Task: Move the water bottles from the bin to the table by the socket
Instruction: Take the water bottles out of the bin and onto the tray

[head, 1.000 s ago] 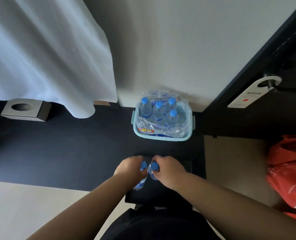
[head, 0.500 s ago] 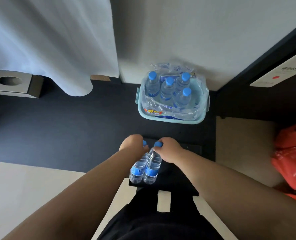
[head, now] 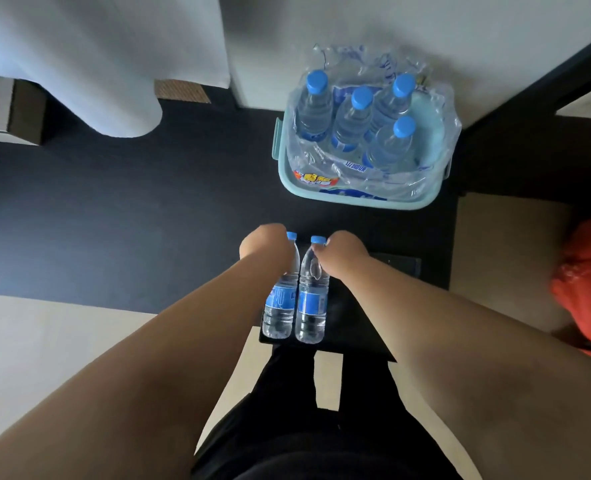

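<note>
From the head camera, the left hand (head: 264,245) is closed around the neck and shoulder of the left water bottle (head: 280,303), its fingers curled out of sight on the far side. The right hand (head: 344,256) grips the right water bottle (head: 310,299) just under its blue cap, fingertips (head: 318,249) pressed to the neck. The two bottles hang upright and side by side, touching or very nearly so, over a small dark surface (head: 356,327) whose nature I cannot make out.

Farther ahead, the pale teal bin (head: 356,199) stands against the wall on the dark floor, lined with torn clear plastic wrap (head: 436,133). Four blue-capped bottles (head: 351,123) stand in it, packed close together.

Each held bottle wears a blue label with white marks, too blurred to read. The wrap carries blue lettering and a yellow and red patch at the near edge, likewise unreadable.

A white curtain (head: 96,64) hangs at upper left, and an orange bag (head: 588,282) lies at right.
</note>
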Motion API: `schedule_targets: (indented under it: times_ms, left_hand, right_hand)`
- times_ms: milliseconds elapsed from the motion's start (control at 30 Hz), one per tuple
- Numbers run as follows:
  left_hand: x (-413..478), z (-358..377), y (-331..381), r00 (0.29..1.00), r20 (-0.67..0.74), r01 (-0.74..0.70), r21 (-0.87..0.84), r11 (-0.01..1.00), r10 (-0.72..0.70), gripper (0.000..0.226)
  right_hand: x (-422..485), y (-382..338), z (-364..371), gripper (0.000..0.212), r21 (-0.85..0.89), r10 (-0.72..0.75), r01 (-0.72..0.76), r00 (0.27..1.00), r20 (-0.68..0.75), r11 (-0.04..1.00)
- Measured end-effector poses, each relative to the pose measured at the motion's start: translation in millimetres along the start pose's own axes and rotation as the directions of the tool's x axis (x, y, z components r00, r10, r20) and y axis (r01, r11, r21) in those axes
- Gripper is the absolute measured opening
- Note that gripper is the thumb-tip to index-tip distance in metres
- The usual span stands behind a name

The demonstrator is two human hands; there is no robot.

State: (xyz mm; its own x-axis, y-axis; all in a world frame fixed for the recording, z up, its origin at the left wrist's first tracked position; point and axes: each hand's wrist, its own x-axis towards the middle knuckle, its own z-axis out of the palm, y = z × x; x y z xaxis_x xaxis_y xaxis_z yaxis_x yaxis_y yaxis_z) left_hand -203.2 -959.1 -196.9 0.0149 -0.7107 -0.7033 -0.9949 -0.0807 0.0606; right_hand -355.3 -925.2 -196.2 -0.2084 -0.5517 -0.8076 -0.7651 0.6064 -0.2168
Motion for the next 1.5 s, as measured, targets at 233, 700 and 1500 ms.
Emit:
schedule_targets:
  times_ms: [233, 700, 1500]
  left_hand:
    - [-21, 7, -16, 0.999, 0.035, -0.037, -0.001, 0.999, 0.037, 0.027]
    - [-49, -82, 2, 0.976, -0.168, -0.139, 0.003, 0.990, 0.137, 0.021]
    - [18, -171, 151, 0.907, -0.317, -0.275, 0.056, 0.960, 0.278, 0.033]
  right_hand:
    - [-17, 11, 4, 0.034, -0.087, -0.074, 0.086, 0.989, 0.131, 0.992]
    - [-71, 11, -92, 0.036, -0.142, -0.275, 0.259, 0.956, -0.105, 0.955]
    - [-15, -4, -200, 0.037, -0.152, -0.202, 0.153, 0.897, -0.392, 0.976]
